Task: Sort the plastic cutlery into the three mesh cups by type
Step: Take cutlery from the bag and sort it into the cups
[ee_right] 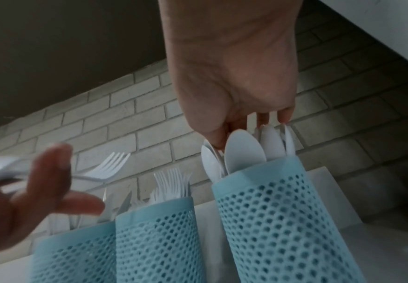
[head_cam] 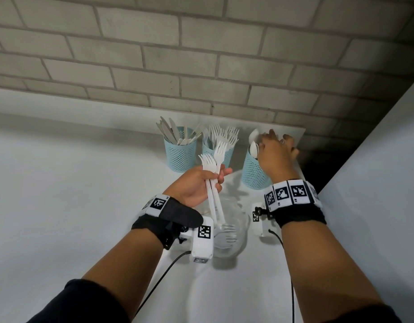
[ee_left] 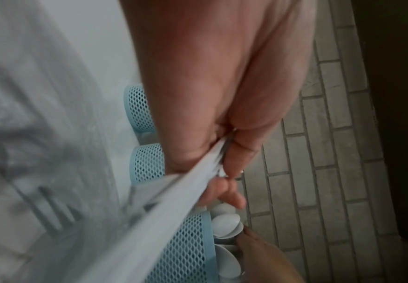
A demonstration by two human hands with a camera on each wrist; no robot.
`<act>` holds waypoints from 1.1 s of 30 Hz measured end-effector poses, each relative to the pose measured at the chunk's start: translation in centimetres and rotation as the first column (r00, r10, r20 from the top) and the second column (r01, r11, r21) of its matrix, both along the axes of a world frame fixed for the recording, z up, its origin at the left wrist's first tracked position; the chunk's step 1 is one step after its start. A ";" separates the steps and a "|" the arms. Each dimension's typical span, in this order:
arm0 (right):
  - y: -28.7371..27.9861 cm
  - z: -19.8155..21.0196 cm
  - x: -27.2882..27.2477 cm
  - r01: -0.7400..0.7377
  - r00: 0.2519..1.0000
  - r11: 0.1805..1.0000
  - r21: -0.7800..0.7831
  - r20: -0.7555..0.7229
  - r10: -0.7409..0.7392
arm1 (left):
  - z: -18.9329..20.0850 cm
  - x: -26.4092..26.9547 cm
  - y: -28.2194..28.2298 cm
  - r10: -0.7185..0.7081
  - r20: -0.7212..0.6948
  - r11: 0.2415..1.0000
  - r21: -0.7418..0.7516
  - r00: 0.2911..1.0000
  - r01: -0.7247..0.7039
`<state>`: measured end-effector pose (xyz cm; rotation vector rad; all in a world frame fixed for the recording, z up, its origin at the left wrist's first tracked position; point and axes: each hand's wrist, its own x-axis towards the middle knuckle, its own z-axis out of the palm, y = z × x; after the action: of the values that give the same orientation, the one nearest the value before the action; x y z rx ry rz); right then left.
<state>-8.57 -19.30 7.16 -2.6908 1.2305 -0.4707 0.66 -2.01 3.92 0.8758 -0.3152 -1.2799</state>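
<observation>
Three blue mesh cups stand in a row by the brick wall: the knife cup (head_cam: 180, 151), the fork cup (head_cam: 224, 155) and the spoon cup (head_cam: 253, 171). My left hand (head_cam: 215, 180) grips a few white forks (head_cam: 213, 159) by the handles, tines up, just in front of the fork cup. The wrist view shows the same grip of my left hand (ee_left: 222, 168) on the fork handles (ee_left: 174, 201). My right hand (head_cam: 276, 150) hovers over the spoon cup (ee_right: 270, 210), fingers spread. Its fingertips (ee_right: 263, 118) touch the tops of the spoons (ee_right: 244, 149).
A clear plastic container (head_cam: 242, 226) lies on the white table between my wrists, with a fork (head_cam: 228, 234) in it. A white panel (head_cam: 376, 183) rises at the right, with a dark gap (head_cam: 317, 164) beside the spoon cup. Cables trail from both wrist cameras.
</observation>
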 end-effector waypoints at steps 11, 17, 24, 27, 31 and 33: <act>6.0 2.3 1.6 -0.436 0.898 0.684 0.585 0.236 0.370 | -0.3 -0.4 0.1 0.031 0.116 0.999 -0.019 0.993 -0.029; 8.1 0.8 2.6 -0.425 0.896 0.573 0.700 0.235 0.377 | -0.2 -1.2 0.0 -0.008 0.326 0.995 0.097 0.945 -0.025; 9.0 -1.0 3.7 -0.402 0.915 0.695 0.596 0.261 0.306 | -0.7 -1.2 -0.3 0.062 0.388 0.970 0.195 0.919 -0.148; 9.0 -1.5 4.0 -0.377 0.919 0.720 0.583 0.335 0.209 | -0.7 -1.1 -0.2 0.040 0.376 0.963 0.231 0.926 -0.136; 8.7 -1.8 4.5 -0.383 0.904 0.708 0.594 0.399 0.155 | -0.4 -1.0 0.1 -0.028 0.327 0.969 0.242 0.945 -0.055; 8.1 -1.5 4.3 -0.409 0.867 0.710 0.573 0.487 0.106 | -0.1 -0.7 0.5 -0.074 0.313 0.971 0.237 0.947 -0.003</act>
<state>-4.22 -11.20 5.64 -1.9535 0.6797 -0.4327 -0.07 -1.50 3.83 1.2914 -0.4428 -1.2226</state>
